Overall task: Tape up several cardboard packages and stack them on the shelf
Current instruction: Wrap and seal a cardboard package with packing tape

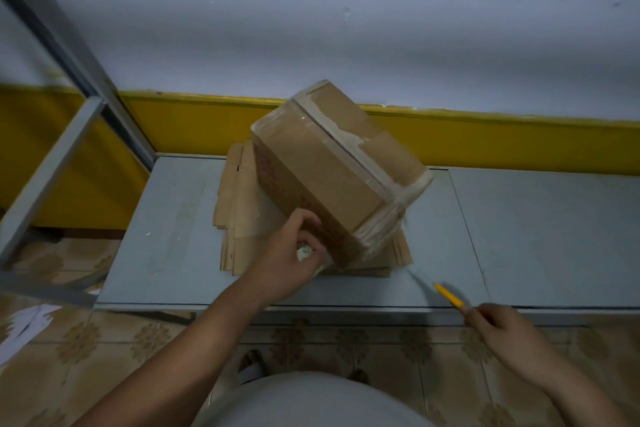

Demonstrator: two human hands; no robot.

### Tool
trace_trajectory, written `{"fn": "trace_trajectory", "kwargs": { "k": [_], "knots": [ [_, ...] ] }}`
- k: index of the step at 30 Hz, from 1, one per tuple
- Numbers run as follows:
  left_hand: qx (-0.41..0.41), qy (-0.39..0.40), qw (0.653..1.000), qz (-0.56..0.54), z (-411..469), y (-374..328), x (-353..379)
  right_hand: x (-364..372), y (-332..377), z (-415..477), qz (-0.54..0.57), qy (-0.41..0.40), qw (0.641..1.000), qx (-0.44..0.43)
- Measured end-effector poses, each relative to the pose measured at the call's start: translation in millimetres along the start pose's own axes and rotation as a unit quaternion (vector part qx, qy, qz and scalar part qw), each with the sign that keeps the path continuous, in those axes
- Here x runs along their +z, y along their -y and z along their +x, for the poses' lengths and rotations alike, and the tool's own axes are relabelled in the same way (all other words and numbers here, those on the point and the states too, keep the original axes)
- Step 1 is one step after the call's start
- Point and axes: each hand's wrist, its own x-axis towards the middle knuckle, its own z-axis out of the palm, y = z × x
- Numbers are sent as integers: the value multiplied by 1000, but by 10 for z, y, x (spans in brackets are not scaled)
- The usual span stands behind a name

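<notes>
Cardboard box (332,163) sits mid-frame on flattened cardboard (239,218) on the grey tabletop (166,218) — long axis running upper left to lower right, taped seam up. Reddish print on its side is unreadable. Left hand (291,260) reaches its near corner, grip curled round a pale object (306,253). Right hand (498,326), lower right, pinches a yellow cutter (448,295) — tip toward upper left.

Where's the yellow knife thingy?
In the head view, lower right: the right hand holds the yellow cutter over the front edge of the table, right of the cardboard box.
</notes>
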Motion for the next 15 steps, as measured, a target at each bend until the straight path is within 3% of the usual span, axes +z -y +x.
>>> {"fn": "trace_trajectory", "kwargs": {
  "k": [3,8,15],
  "knots": [
    [-14,-48,994,99,-108,231,-351,287,-242,448,42,-79,996,12],
    [-65,-115,947,291,-210,830,-1216,580,-253,1128,67,-107,992,30],
    [-143,-89,920,354,-132,1366,-1386,742,-186,1574,64,-178,981,33]
  ]
}}
